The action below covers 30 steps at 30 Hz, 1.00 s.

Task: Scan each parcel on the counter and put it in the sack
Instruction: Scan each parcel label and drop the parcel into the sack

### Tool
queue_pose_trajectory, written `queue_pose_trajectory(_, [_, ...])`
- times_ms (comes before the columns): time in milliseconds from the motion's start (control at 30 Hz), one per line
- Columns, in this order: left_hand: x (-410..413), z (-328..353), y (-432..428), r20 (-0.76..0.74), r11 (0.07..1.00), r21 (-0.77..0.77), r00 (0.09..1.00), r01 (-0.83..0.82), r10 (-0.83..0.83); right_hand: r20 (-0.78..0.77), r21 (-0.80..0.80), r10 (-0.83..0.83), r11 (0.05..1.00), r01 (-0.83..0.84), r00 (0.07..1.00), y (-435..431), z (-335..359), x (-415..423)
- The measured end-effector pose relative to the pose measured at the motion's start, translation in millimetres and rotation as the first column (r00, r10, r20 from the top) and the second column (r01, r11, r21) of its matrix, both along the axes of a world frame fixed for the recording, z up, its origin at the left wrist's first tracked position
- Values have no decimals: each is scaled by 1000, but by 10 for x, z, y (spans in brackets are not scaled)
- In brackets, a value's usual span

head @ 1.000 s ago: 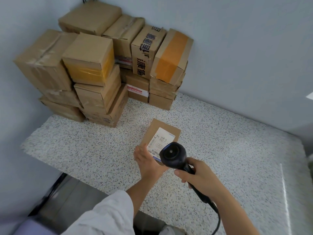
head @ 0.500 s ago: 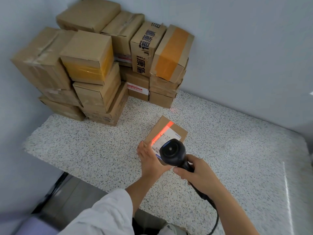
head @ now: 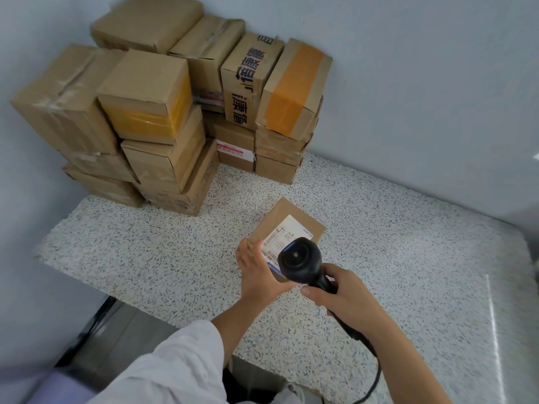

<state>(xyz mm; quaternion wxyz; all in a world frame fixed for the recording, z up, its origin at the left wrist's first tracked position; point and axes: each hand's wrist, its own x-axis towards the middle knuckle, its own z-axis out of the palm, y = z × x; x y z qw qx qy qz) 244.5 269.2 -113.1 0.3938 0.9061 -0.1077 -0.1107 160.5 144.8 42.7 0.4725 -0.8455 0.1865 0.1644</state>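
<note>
Parcel (head: 280, 213), a small flat cardboard box, is sitting over the middle of the speckled counter (head: 140, 258), near the front edge, with its white label (head: 287, 233) facing up. Whether it is resting on the stone or being held just above it cannot be told. The left hand (head: 256, 269) is gripping the parcel's near left corner, its thumb lying along the left edge and its fingers curling round the near end. The right hand (head: 347, 295) is closing round the handle of a black scanner (head: 299, 259), with the thumb wrapping across the front of the grip. The scanner's round head is hanging just above the near part of the label and is covering some of the barcode, pointing away from the camera toward the parcel. A black cable (head: 372, 363) is running from the bottom of the handle, under the right forearm and down past the counter's near edge. A white sleeve (head: 175, 368) is covering the left arm up to the elbow.

Well apart from the held parcel, a stack of boxes (head: 163, 158) is filling the far left corner against the pale wall (head: 408, 83). Among them, one with orange tape (head: 294, 88) is leaning at the right end, one with black printed characters (head: 248, 80) is standing just left of it, and one with yellow tape (head: 145, 97) is sitting on top at the front.
</note>
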Motion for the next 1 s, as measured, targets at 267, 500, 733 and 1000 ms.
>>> queue_pose_trajectory(267, [183, 8, 247, -153, 929, 170, 940, 328, -304, -29, 11, -42, 999, 42, 999, -224, 83, -88])
queue_pose_trajectory(500, [289, 84, 284, -201, 810, 390, 899, 437, -389, -24, 0, -82, 997, 83, 996, -326, 99, -164])
queue_pose_trajectory(733, [220, 220, 8, -257, 727, 546, 909, 416, -327, 16, 40, -126, 991, 125, 992, -429, 169, -388])
queue_pose_trajectory(1000, [-71, 271, -93, -158, 868, 408, 959, 282, -237, 87, 34, -275, 962, 273, 958, -821, 205, -960])
